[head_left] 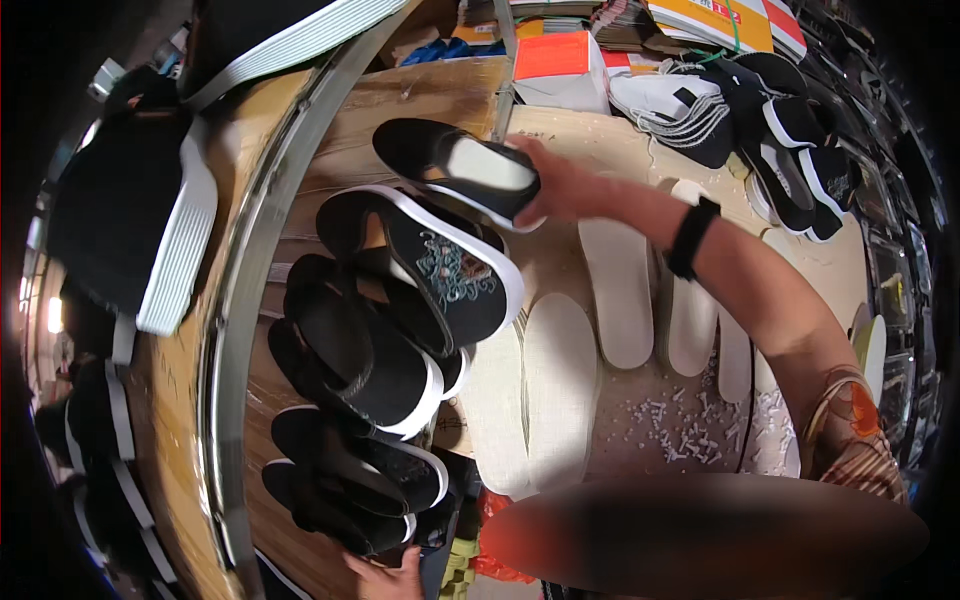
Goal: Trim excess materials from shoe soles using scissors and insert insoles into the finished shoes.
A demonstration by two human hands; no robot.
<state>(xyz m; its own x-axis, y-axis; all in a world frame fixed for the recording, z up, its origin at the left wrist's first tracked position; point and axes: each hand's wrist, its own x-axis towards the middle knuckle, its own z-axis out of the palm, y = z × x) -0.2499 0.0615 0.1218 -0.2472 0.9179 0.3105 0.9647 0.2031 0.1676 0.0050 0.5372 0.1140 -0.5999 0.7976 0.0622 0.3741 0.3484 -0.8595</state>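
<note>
Head view shows me the right hand (552, 187) at upper centre, closed round the heel of a black shoe (405, 148) whose toe points to the upper left of the frame. I take the heel grip to be a way of leaving the opening uncovered: from here I can see straight onto the pale lining (490, 163) inside. The left hand (388, 578) is cut by the lower edge, its fingertips up against the end of the lowest dark shoes (340, 510); I cannot tell whether it grips one or merely rests there.

Left of centre, an embroidered shoe (455, 275) leans on others in an overlapping column, probably packed so to save room beside the metal rail (262, 225). It lies just below the held shoe.

Pale insoles (560, 390) lie flat over the middle of the table (625, 420), mostly lengthwise; I'd guess that spreading them keeps each one easy to pick up. White scraps (690, 430) litter the wood to their right. At upper right, fabric uppers (680, 110) sit stacked next to more shoes (795, 180), seemingly set aside to leave the middle for the insoles.
</note>
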